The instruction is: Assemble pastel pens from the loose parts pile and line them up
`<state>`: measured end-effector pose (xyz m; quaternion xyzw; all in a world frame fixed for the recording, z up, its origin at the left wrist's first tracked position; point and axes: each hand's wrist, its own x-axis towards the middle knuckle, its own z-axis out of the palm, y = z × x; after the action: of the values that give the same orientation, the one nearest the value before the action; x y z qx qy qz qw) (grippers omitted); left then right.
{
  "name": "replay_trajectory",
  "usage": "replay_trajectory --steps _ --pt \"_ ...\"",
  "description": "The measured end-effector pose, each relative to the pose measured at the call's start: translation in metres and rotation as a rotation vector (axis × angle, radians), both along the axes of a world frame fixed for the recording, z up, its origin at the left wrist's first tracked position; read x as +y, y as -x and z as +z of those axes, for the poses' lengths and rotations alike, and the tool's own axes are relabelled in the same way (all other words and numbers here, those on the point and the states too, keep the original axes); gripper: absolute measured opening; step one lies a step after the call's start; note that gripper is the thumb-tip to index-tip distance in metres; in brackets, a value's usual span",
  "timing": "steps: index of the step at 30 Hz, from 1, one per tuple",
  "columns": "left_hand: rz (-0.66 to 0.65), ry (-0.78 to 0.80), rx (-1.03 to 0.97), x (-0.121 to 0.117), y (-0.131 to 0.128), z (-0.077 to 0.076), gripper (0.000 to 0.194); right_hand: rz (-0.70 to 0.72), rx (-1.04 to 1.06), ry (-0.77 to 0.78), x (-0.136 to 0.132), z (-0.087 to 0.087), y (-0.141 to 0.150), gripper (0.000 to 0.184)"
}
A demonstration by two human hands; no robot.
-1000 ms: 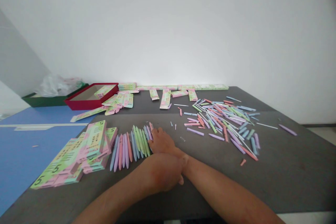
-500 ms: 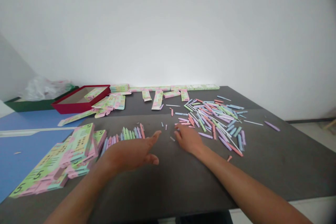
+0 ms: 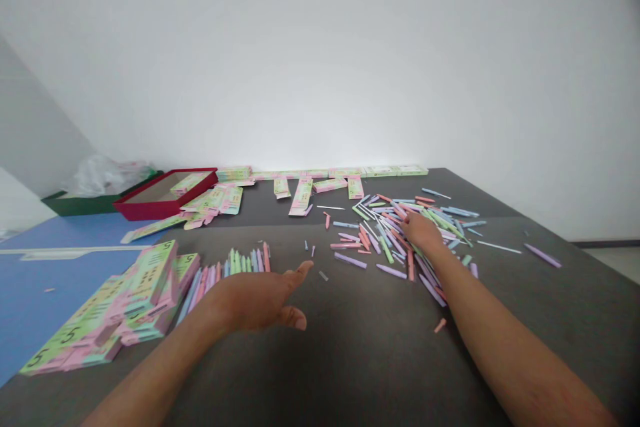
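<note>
My left hand (image 3: pixel 265 297) is open, thumb and forefinger apart. It hovers just in front of a row of pastel pens (image 3: pixel 245 261) lying side by side, and hides some of their near ends. Away to the right, my right hand (image 3: pixel 423 233) reaches into a loose pile of pen parts (image 3: pixel 385 240): coloured barrels, short pieces and thin white refills. Its fingers are bent down and drawn together among the parts; what is in them is hidden. Between my hands lie a small clear piece (image 3: pixel 324 275) and tiny pen tips (image 3: pixel 313 251).
Stacked pastel pen boxes (image 3: pixel 150 273) stand at the left. Behind them are flattened boxes (image 3: pixel 215 200), a red tray (image 3: pixel 150 207) and a green tray (image 3: pixel 75 203) with a plastic bag. More boxes (image 3: pixel 350 173) line the wall. A lone purple pen barrel (image 3: pixel 543 255) lies far right.
My right hand has moved right and forward from the pile's left edge to its middle. Purple barrels now show at the left edge. My left hand stays open near the row.
</note>
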<state>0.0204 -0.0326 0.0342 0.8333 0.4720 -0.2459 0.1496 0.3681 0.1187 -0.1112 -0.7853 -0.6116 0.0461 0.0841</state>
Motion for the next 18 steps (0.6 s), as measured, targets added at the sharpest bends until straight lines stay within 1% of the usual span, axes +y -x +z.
replay_trajectory --steps 3,6,10,12,15,18 --pt "-0.018 0.011 -0.001 -0.001 -0.004 -0.001 0.082 0.036 0.004 0.023 0.008 -0.007 0.008 0.029" --pt "-0.028 0.007 0.011 -0.003 -0.007 -0.002 0.081 0.045 0.005 0.038 0.010 -0.010 0.014 0.030" --pt "-0.056 0.011 0.024 -0.006 -0.008 -0.003 0.081 0.043 0.018 0.032 0.007 -0.005 0.013 0.028" --pt "-0.056 0.014 0.031 -0.008 -0.007 -0.002 0.080 0.026 0.033 0.007 0.004 0.003 0.010 0.026" --pt "-0.041 0.006 0.030 -0.012 -0.004 -0.002 0.080 -0.023 0.057 -0.055 -0.001 0.022 0.005 0.026" --pt "-0.021 0.004 -0.009 -0.015 -0.001 -0.002 0.082 -0.061 0.129 -0.173 -0.012 0.043 0.014 0.026"
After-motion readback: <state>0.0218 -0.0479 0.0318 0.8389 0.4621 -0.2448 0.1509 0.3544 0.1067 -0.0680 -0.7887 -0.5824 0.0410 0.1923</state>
